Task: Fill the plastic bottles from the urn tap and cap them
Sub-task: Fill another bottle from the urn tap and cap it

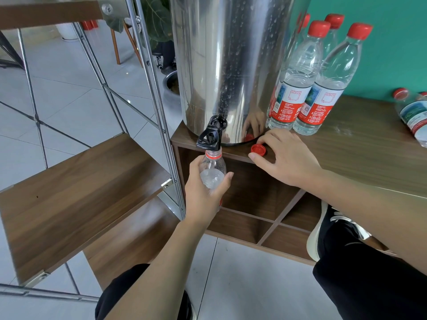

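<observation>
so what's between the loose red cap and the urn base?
Head view: only bare wooden shelf top lies between the red cap and the urn base; the right hand holds the cap.

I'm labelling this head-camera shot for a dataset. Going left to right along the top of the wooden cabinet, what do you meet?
Black plastic urn tap → loose red bottle cap under the right hand → two upright capped clear plastic bottles with red labels → clear capped bottle lying on its side at the right edge.
</observation>
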`<state>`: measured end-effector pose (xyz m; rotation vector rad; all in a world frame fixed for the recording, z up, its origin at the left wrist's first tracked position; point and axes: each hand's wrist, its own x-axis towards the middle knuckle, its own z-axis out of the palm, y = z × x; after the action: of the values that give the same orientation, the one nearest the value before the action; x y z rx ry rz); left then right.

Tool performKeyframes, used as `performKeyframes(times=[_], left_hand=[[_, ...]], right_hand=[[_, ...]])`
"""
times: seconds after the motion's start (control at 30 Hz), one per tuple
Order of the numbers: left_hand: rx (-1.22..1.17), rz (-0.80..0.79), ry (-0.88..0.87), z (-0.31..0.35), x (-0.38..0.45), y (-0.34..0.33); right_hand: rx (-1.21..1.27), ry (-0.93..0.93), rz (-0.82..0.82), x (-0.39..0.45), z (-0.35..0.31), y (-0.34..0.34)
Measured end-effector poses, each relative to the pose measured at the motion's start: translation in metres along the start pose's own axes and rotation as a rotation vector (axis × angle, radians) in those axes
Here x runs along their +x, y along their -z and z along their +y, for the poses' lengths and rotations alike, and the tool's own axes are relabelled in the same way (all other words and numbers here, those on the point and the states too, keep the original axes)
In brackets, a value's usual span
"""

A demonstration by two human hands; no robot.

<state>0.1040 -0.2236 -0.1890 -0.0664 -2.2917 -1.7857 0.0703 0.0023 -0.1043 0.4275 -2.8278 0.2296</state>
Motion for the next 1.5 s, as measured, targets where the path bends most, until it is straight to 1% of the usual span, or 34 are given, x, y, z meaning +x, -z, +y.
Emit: performKeyframes(times=[1.5], left_hand=[[0.003, -0.003, -0.002, -0.0002, 0.0006, -0.0005]], right_hand=[[0.014, -0.017, 0.01, -0.0016, -0.0032, 0.0029]])
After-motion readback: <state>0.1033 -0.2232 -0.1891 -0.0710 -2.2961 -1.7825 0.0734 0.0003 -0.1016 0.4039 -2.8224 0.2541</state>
